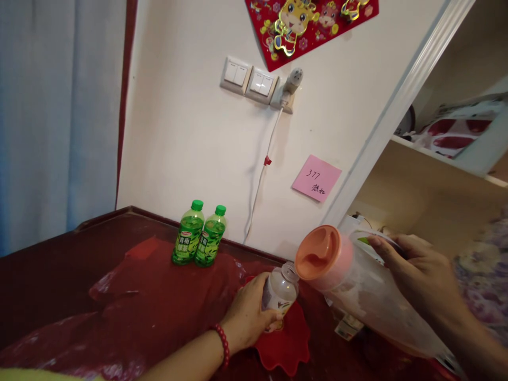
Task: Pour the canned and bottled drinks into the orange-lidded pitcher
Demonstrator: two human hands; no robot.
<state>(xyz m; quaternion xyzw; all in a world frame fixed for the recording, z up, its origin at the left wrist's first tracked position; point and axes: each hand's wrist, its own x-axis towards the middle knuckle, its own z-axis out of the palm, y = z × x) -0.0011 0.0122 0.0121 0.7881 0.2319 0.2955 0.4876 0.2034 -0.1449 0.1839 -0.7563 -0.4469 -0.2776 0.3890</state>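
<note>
The table (pixel 35 286) runs along the wall (pixel 178 121), with the curtain (pixel 35 106) at far left and the shelf (pixel 440 153) at far right. Two bottles (pixel 188 239) stand side by side near the table's far edge, left of the cord (pixel 261 182). On the wall, the switches (pixel 235 72) sit left of the plug (pixel 293 80), the note (pixel 316 178) right of the cord. Nearer, the left hand (pixel 249 313) holds a jar (pixel 281 290) above or on the mat (pixel 283 346); the right hand (pixel 423 272) holds the jug (pixel 369 296) just right of it.

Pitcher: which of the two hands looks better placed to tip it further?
Probably the right hand: it grips the pitcher by its handle, orange lid beside the clear bottle. The left hand is occupied holding that bottle.
</note>
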